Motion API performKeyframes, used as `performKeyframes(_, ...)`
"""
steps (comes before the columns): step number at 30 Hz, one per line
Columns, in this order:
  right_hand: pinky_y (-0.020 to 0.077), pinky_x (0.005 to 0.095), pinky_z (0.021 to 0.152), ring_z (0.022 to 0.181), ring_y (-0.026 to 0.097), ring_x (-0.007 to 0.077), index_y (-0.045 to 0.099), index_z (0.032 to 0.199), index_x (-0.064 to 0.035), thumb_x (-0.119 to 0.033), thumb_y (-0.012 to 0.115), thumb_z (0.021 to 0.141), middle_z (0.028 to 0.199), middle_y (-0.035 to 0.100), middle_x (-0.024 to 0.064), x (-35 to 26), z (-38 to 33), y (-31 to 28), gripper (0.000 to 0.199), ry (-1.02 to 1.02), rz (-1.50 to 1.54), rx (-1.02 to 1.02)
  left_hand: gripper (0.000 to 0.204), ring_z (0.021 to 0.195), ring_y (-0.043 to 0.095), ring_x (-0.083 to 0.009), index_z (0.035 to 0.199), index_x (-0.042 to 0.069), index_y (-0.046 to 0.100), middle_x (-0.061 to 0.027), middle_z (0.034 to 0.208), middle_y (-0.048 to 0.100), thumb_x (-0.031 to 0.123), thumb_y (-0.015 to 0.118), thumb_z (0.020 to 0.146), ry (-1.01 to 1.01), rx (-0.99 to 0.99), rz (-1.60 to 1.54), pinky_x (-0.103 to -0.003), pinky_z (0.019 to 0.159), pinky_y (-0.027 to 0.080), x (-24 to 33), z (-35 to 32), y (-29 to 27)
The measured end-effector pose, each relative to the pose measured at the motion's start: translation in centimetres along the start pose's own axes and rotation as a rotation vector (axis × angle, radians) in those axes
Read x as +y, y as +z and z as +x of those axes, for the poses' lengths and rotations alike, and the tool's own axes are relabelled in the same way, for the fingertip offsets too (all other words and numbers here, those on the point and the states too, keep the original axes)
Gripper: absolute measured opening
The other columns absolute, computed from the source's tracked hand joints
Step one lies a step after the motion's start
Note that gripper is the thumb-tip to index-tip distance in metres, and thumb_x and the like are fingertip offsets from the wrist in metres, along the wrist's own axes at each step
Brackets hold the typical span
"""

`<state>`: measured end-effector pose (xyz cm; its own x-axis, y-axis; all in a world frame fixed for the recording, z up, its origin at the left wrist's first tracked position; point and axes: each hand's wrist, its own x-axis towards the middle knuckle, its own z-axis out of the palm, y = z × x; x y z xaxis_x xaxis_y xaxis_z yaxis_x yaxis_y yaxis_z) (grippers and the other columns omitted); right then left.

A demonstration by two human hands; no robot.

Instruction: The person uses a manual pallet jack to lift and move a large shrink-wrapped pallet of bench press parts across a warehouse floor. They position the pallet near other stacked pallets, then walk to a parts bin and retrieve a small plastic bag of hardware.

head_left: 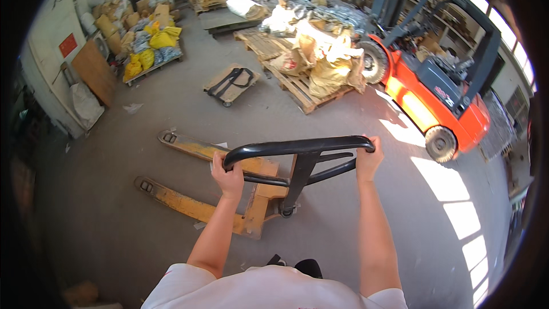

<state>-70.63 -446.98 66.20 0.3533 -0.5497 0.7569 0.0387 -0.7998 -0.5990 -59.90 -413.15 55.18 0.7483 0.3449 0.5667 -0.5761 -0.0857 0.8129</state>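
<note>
The yellow pallet truck [267, 190] stands on the floor [326, 223], forks [183, 201] pointing left; the left hand [229, 178] and right hand [369, 160] curl around opposite ends of its black handle [297, 147]; the step looks like steering; next probably calls for even grips; beyond sit a dolly [235, 94] and an orange forklift [420, 103].

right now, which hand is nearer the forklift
The right hand. It grips the right end of the black handle, with the forklift ahead and to its right; the left hand grips the handle's left end, farther from the forklift.
</note>
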Motion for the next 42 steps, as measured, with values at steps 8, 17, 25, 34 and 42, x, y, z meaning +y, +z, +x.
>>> performKeyframes(8, 0.0456, 0.0362, 0.056, 0.054, 0.048, 0.0299, 0.052, 0.080, -0.0057, -0.021, 0.079, 0.091, 0.061, 0.051, 0.0128, 11.9, 18.0, 23.7, 0.033, -0.061, 0.181, -0.149, 0.021, 0.064, 0.037, -0.0197, 0.084, 0.003, 0.048, -0.0060, 0.074, 0.039, 0.001, 0.069, 0.087, 0.030, 0.261, 0.235, -0.031, 0.059, 0.037, -7.9, 9.2, 16.9)
performKeyframes(17, 0.0479, 0.0379, 0.058, 0.057, 0.057, 0.0328, 0.053, 0.079, -0.0067, -0.026, 0.078, 0.091, 0.063, 0.056, 0.0107, 14.7, 33.8, 55.6, 0.034, -0.258, 0.467, -0.374, 0.015, 0.068, 0.034, -0.0107, 0.087, 0.005, 0.049, -0.0007, 0.079, 0.037, 0.005, 0.063, 0.093, -0.024, 0.632, 0.396, -0.026, 0.061, 0.032, -14.2, 22.6, 31.7)
performKeyframes(25, 0.0506, 0.0348, 0.056, 0.056, 0.063, 0.0287, 0.056, 0.083, -0.0067, -0.024, 0.082, 0.088, 0.063, 0.061, 0.0097, 9.7, 36.1, 79.3, 0.031, -0.227, 0.696, -0.605, 0.014, 0.072, 0.045, -0.0114, 0.094, 0.004, 0.057, -0.0009, 0.079, 0.048, 0.014, 0.066, 0.097, 0.077, 0.859, 0.719, -0.028, 0.065, 0.041, -27.9, 37.2, 31.9)
performKeyframes(34, 0.0502, 0.0346, 0.057, 0.057, 0.062, 0.0279, 0.057, 0.084, -0.0051, -0.021, 0.082, 0.085, 0.064, 0.060, 0.0113, -3.6, 33.7, 102.1, 0.030, -0.223, 0.780, -0.802, 0.009, 0.074, 0.050, -0.0115, 0.101, 0.002, 0.061, -0.0008, 0.083, 0.056, 0.009, 0.063, 0.098, 0.038, 0.950, 0.753, -0.028, 0.068, 0.044, -39.7, 56.0, 22.5)
performKeyframes(42, 0.0480, 0.0322, 0.055, 0.055, 0.058, 0.0251, 0.057, 0.087, -0.0066, -0.016, 0.085, 0.084, 0.068, 0.059, 0.0098, -14.6, 29.2, 114.3, 0.029, -0.332, 0.910, -0.824, 0.013, 0.064, 0.046, -0.0101, 0.095, 0.005, 0.057, -0.0003, 0.069, 0.053, 0.011, 0.068, 0.094, 0.011, 1.039, 0.921, -0.026, 0.062, 0.044, -50.3, 72.8, 10.1)
